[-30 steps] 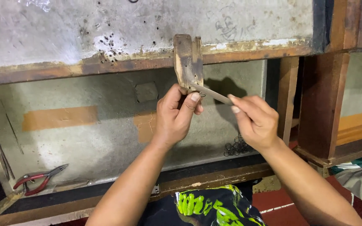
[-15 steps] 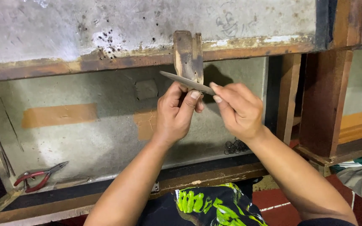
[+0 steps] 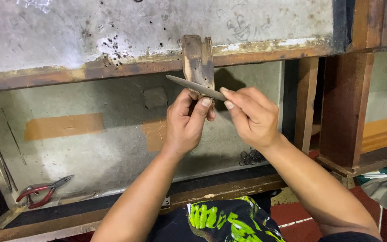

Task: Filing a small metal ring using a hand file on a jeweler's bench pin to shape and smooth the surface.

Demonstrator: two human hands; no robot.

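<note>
Our hands – tight under the bench edge

Open recess below us; wooden block (image 3: 197,62) above, post (image 3: 307,103) right, pliers (image 3: 44,191) far left.

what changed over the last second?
The right hand pushed the flat metal file leftward across the wooden peg; its tip now sticks out past the peg's left side. The left hand stayed below the peg, and the red-handled pliers did not move.

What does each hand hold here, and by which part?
The right hand grips a thin metal file by its near end. The left hand pinches something small against the wooden peg; it cannot be told.
</note>
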